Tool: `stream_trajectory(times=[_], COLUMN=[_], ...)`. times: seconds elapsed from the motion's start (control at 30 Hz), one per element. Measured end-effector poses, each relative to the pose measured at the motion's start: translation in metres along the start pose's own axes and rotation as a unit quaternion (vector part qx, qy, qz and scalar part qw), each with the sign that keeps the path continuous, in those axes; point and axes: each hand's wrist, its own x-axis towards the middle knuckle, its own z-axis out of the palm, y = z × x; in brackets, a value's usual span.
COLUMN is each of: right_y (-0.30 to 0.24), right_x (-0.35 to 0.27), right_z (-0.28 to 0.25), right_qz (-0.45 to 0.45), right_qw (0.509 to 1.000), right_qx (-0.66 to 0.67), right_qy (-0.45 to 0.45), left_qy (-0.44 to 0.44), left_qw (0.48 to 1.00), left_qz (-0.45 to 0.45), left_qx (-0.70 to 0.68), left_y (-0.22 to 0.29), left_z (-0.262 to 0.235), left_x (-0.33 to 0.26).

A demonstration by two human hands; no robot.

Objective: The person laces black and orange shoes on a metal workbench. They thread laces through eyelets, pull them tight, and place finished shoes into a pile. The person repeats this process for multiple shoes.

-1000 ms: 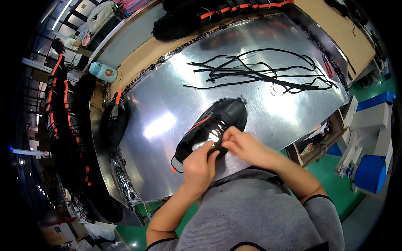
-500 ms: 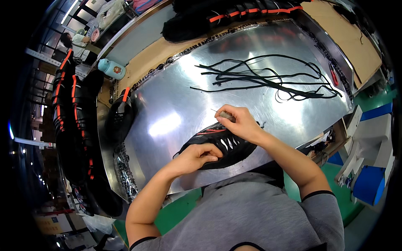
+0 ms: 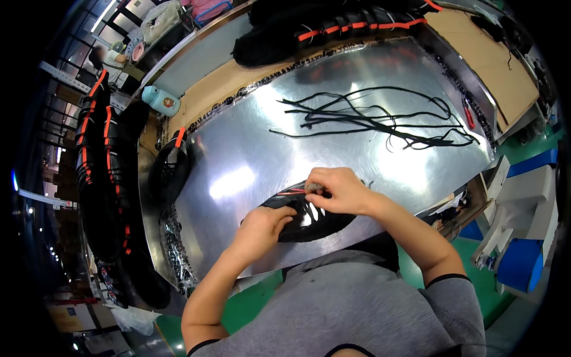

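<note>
A black shoe upper (image 3: 306,215) with red trim and white markings lies flat on the shiny metal table (image 3: 250,149), close to its near edge. My left hand (image 3: 262,229) presses down on its left end. My right hand (image 3: 336,190) is closed over the upper's top edge, pinching something small there that I cannot make out. A loose bundle of black shoelaces (image 3: 369,122) sprawls across the table beyond my hands.
Another black upper with an orange tab (image 3: 172,169) rests at the table's left edge. Rows of black uppers with orange trim hang at the left (image 3: 101,178) and lie along the far side (image 3: 333,27). A teal bottle (image 3: 162,100) stands at the back left.
The upper has gone from propped up near my chest to lying flat on the table. My left hand shifted to its left end, and my right hand moved to its top edge.
</note>
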Motion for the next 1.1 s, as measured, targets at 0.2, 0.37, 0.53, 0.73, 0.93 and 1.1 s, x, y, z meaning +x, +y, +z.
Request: stream_trajectory(times=[0.2,0.37,0.53,0.73,0.93,1.1], right_y=[-0.005,-0.004,-0.006,-0.012,-0.037,-0.011], right_x=[0.003,-0.017,-0.020,-0.002,0.029,0.007], right_z=[0.001,0.011,0.004,0.013,0.059,0.027], right_qz=[0.085,0.039,0.068,0.134,0.235,0.299], right_qw=[0.996,0.994,0.986,0.939,0.894,0.889], right_qx=[-0.016,-0.008,0.072,0.293,0.377,0.334], right_qy=[-0.017,0.098,0.135,0.119,0.054,0.090], left_qy=[0.064,0.121,0.392,0.182,0.364,0.402], left_qw=[0.997,0.980,0.888,0.763,0.842,0.907], left_qz=[0.049,0.156,0.237,-0.049,-0.015,-0.106], left_qx=[0.023,0.016,0.040,-0.618,-0.397,0.070], left_y=[-0.015,-0.025,-0.027,-0.035,-0.027,-0.083], left_z=[0.010,0.002,0.025,0.083,-0.010,-0.075], left_x=[0.007,0.006,-0.036,-0.078,-0.072,-0.076])
